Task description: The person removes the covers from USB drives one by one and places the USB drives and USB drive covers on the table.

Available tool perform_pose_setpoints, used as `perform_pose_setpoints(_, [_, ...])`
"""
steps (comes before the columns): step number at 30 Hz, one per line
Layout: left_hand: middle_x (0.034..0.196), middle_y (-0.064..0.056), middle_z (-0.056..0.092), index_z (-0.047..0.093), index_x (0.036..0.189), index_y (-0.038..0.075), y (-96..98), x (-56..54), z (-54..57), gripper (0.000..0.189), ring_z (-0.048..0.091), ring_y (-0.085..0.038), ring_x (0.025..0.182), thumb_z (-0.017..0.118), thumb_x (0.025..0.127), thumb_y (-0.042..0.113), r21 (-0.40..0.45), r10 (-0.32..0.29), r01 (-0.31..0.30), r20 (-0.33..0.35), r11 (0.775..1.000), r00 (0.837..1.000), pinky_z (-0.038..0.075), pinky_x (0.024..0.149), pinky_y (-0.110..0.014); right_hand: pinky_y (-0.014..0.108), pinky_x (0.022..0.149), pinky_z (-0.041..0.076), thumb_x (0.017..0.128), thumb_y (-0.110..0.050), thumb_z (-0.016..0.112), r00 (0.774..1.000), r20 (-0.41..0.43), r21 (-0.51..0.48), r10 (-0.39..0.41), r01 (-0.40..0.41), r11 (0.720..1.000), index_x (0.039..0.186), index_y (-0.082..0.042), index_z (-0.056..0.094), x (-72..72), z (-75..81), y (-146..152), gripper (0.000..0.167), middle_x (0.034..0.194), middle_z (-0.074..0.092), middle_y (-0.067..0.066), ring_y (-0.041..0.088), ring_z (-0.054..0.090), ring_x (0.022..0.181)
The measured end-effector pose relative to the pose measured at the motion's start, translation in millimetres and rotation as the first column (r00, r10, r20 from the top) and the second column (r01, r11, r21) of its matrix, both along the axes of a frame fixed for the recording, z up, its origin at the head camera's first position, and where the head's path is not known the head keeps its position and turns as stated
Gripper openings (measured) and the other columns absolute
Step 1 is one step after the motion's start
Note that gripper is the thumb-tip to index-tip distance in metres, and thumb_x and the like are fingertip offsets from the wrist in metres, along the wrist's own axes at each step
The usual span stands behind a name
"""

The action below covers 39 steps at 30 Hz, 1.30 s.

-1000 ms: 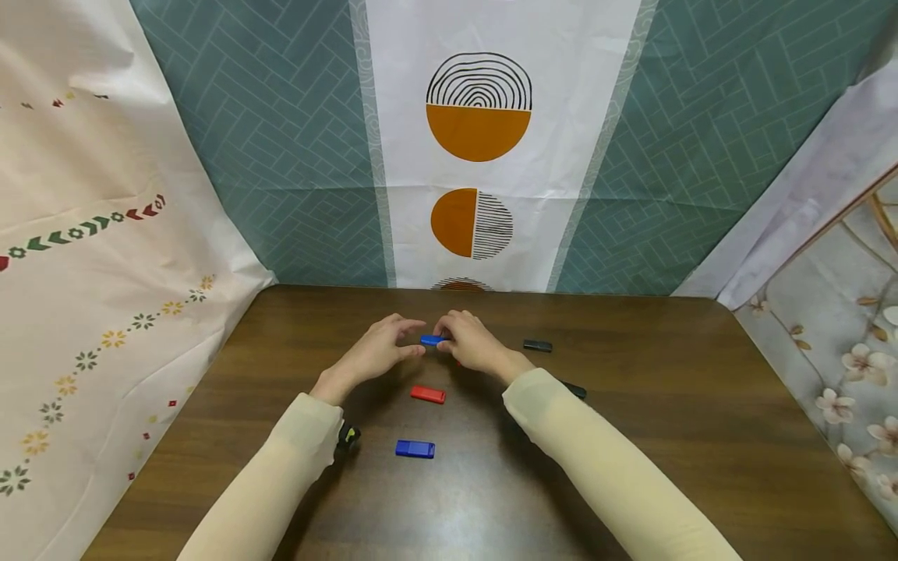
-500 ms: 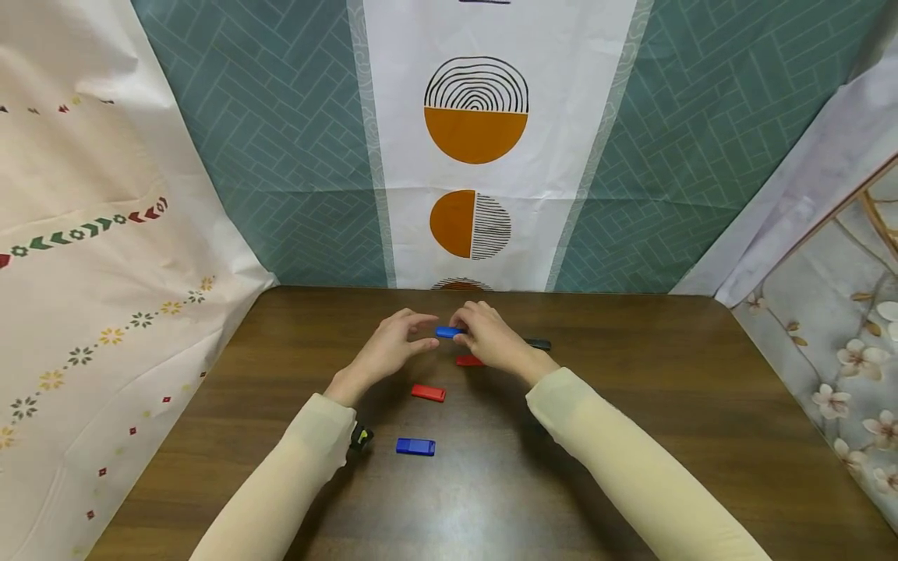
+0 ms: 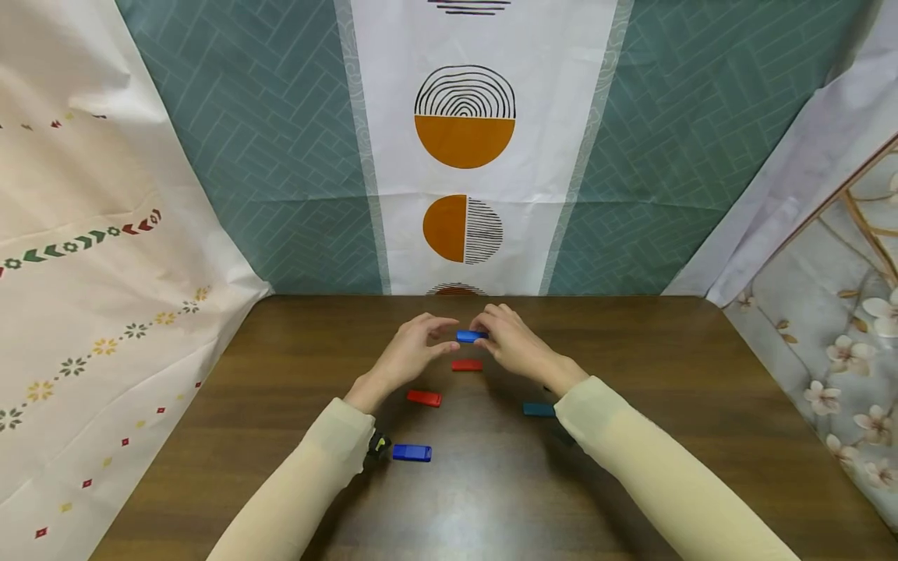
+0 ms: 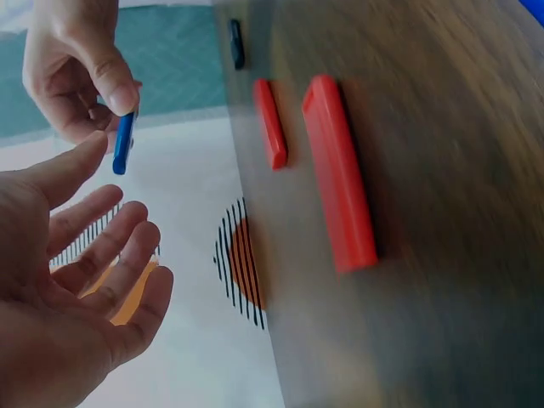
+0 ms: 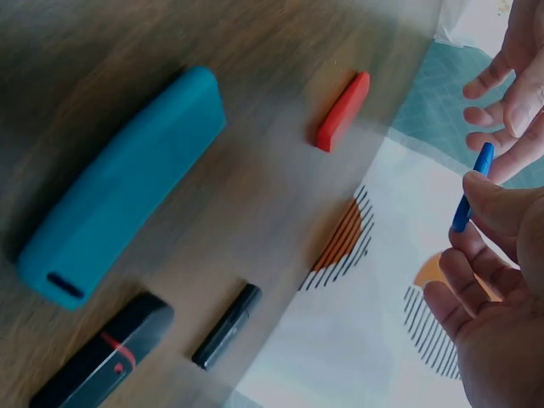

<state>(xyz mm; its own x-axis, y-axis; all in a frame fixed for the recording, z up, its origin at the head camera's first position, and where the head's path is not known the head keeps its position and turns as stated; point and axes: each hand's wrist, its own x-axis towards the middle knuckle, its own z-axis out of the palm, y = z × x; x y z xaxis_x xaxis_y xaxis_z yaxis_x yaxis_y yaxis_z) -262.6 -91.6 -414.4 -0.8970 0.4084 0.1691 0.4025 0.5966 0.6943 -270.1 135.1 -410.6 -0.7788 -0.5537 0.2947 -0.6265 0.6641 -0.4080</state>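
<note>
My right hand (image 3: 515,343) pinches a small blue USB flash drive (image 3: 468,336) between thumb and fingers, raised above the far part of the table. Facing it from the left is my left hand (image 3: 407,354), its fingers spread and holding nothing. In the left wrist view, the thumb of that hand comes close to the blue drive (image 4: 124,144); whether they touch I cannot tell. Below the hands lie two red flash drives, a farther one (image 3: 466,365) and a nearer one (image 3: 424,398). A darker blue flash drive (image 3: 411,453) rests closer to me.
A teal flash drive (image 5: 123,187) lies on the brown table (image 3: 652,374) beneath the right forearm. Near it are a black drive with a red stripe (image 5: 106,353) and another black one (image 5: 227,327). Patterned cloth (image 3: 302,195) hangs behind the table.
Both hands have shifted to the right, the right hand carrying the blue flash drive. The far red drive and the teal drive have come out from behind the right arm.
</note>
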Motion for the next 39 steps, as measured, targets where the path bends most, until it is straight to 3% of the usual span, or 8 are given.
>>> perform_pose_setpoints(10, [0.111,-0.004,0.066,0.069,0.137,0.011,19.2,5.7,-1.2,0.045,0.067,-0.019,0.101,0.078,0.095,0.025,0.052,-0.029,0.030,-0.026,0.998,0.999,0.057,0.089,-0.036,0.042,0.088,0.044,0.092,-0.003,0.078,0.996,-0.092,-0.019,0.017,-0.019,1.000,0.108,-0.002,0.071,16.0,5.2,17,0.017,0.101,0.061,0.007,0.024,0.051,0.094])
perform_pose_setpoints(20, [0.116,-0.015,0.067,0.070,0.133,0.007,29.1,9.3,0.4,0.043,0.064,-0.027,0.103,0.080,0.094,0.023,0.122,-0.053,0.056,-0.022,0.991,0.998,0.055,0.094,-0.049,0.042,0.091,0.043,0.094,-0.009,0.077,0.994,-0.107,-0.029,-0.011,0.008,1.000,0.109,-0.005,0.072,25.3,10.1,29,0.016,0.101,0.060,0.003,0.022,0.050,0.095])
perform_pose_setpoints(27, [0.109,-0.003,0.068,0.073,0.126,0.010,37.8,12.5,1.4,0.036,0.065,-0.021,0.099,0.081,0.093,0.021,0.129,-0.041,0.050,-0.072,0.990,0.997,0.056,0.091,-0.045,0.044,0.092,0.043,0.094,-0.009,0.077,0.990,-0.141,-0.046,-0.007,0.000,0.999,0.110,-0.005,0.071,30.9,12.6,37,0.018,0.103,0.060,0.003,0.022,0.050,0.097])
perform_pose_setpoints(39, [0.098,0.000,0.071,0.076,0.111,0.010,50.9,16.5,3.8,0.021,0.065,-0.016,0.090,0.082,0.091,0.014,0.163,-0.027,0.043,-0.098,0.986,0.995,0.058,0.088,-0.044,0.043,0.090,0.043,0.094,-0.009,0.077,0.986,-0.165,-0.070,-0.021,0.010,0.998,0.111,-0.005,0.072,38.5,9.6,43,0.018,0.101,0.058,0.003,0.023,0.050,0.099])
